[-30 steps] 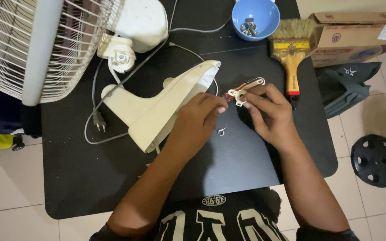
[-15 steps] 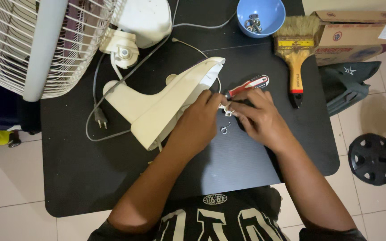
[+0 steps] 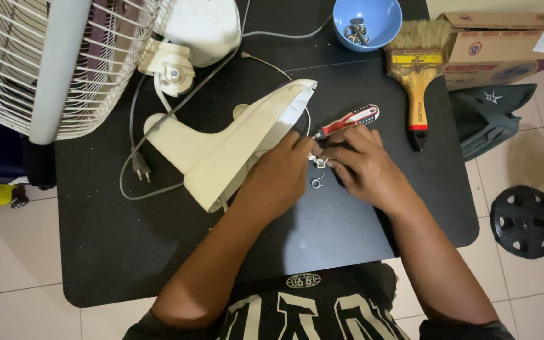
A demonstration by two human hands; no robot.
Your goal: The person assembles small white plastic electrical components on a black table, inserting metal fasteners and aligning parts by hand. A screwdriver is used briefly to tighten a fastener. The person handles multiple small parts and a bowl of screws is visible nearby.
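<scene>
1. The left hand and right hand met near the middle of the black bench, fingers of both pinched closed on a small white plastic part held between them, just above the bench top.
2. A small metal spring lay on the bench just below the part, between the two hands and apart from them.
3. A red-handled screwdriver lay just beyond the right hand, toward the far edge.
4. The cream fan base housing lay on its side touching the left hand, its grey cord and plug looping toward the left edge.
5. Near the far edge sat a blue bowl holding metal screws and, beside it, a yellow-handled paintbrush.
6. The fan's white wire guard overhung the far left corner.
7. A cardboard box stood past the far right corner.
</scene>
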